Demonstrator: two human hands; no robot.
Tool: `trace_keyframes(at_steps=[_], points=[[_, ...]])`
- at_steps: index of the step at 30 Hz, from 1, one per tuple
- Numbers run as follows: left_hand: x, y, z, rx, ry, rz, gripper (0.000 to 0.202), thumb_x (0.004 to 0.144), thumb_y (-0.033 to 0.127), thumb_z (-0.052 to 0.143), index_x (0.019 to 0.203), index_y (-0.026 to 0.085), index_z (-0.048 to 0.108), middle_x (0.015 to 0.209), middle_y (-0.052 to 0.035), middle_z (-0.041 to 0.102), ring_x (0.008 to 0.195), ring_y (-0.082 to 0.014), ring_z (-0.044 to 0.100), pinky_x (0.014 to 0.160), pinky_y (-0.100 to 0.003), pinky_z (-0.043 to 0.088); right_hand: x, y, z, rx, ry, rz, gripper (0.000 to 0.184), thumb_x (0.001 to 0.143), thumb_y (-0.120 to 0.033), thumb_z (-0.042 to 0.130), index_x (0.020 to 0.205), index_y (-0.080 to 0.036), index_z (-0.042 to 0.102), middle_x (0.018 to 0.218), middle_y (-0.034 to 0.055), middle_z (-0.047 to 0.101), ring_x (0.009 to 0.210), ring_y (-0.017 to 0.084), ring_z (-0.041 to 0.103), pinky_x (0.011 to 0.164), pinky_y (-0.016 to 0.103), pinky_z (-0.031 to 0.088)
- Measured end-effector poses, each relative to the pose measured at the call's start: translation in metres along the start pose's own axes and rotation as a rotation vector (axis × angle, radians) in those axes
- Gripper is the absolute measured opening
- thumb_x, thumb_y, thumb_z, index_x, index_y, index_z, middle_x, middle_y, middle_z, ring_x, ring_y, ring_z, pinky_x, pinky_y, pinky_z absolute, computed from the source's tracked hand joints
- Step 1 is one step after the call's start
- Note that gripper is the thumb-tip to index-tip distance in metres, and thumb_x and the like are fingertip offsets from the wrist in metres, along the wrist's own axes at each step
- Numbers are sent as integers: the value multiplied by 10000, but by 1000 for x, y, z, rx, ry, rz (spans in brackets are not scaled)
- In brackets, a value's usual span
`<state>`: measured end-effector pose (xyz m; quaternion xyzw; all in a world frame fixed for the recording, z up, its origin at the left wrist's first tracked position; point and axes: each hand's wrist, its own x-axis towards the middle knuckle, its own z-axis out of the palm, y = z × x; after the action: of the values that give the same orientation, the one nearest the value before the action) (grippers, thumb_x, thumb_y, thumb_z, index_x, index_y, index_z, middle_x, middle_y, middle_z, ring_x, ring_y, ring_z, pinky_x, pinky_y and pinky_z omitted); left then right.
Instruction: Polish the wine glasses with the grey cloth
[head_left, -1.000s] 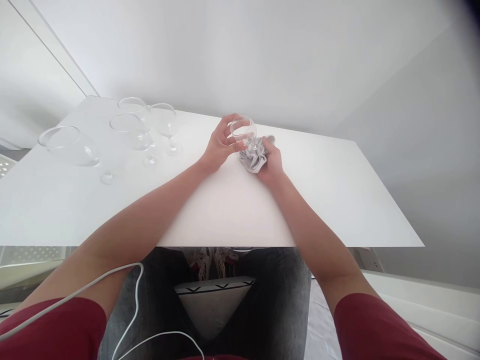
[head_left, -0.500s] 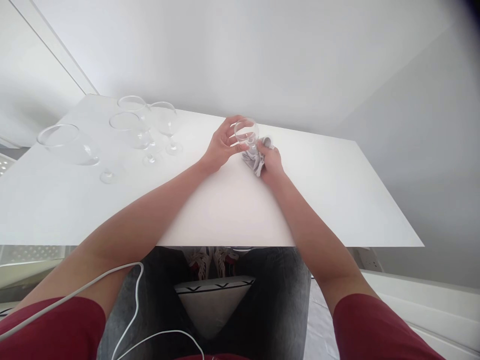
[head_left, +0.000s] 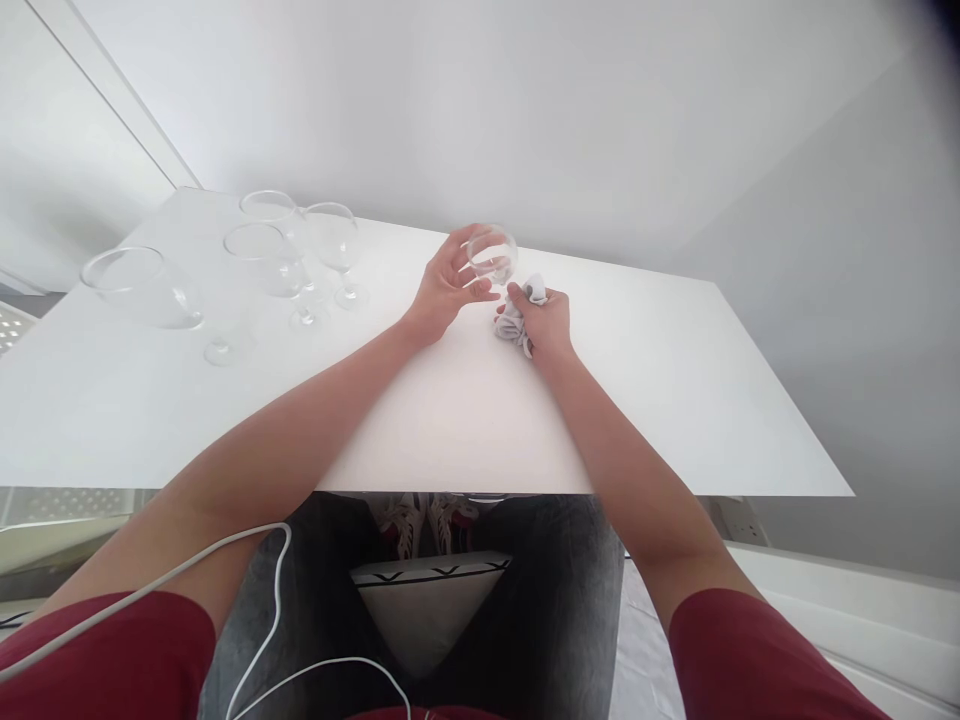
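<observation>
A clear stemmed glass [head_left: 493,254] is held by my left hand [head_left: 448,285], its fingers curved round the bowl from the left and behind. The stem and foot of that glass are hard to make out. Just to the right, my right hand [head_left: 546,318] is closed on a crumpled light grey cloth [head_left: 514,325], part of which sticks up past the thumb. A small gap shows between the cloth and the glass. Both hands are above the far middle part of the white table [head_left: 465,420].
Several stemmed glasses stand upright at the table's left, among them a large one [head_left: 142,290] nearest me and a smaller one [head_left: 332,238] closest to my left hand. A wall [head_left: 480,120] runs behind the table. A white cable [head_left: 279,580] crosses my left arm and lap.
My right hand with the cloth has drawn slightly right and down, away from the glass; the cloth is bunched more tightly. My left hand has risen slightly with the glass.
</observation>
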<state>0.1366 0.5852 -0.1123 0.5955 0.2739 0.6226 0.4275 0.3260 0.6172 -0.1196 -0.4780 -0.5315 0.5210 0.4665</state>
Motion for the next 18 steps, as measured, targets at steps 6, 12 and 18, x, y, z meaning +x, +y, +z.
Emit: trace_keyframes(at_steps=[6, 12, 18], points=[[2, -6, -11, 49, 182, 23, 853, 837, 746, 783, 1560, 391, 504, 1622, -110, 554, 1429, -379, 620, 1056, -522, 643, -4, -6, -1, -245, 113, -133, 542, 843, -716, 769, 704, -226, 583, 683, 28, 658, 667, 188, 662, 628, 326, 590], [-1, 0, -8, 67, 243, -39, 799, 858, 718, 779, 1548, 407, 524, 1607, -82, 560, 1442, -367, 590, 1058, -534, 643, -19, -19, 1, -372, -58, -344, 323, 950, -463, 669, 730, -227, 646, 769, 19, 671, 799, 200, 654, 818, 357, 586], [-3, 5, -4, 53, 279, -99, 748, 847, 676, 818, 1498, 408, 566, 1560, -74, 585, 1422, -384, 591, 1028, -557, 644, -31, -32, 7, -567, -426, -492, 266, 884, -285, 661, 1108, -290, 804, 1247, 52, 760, 1163, 288, 673, 1090, 467, 534]])
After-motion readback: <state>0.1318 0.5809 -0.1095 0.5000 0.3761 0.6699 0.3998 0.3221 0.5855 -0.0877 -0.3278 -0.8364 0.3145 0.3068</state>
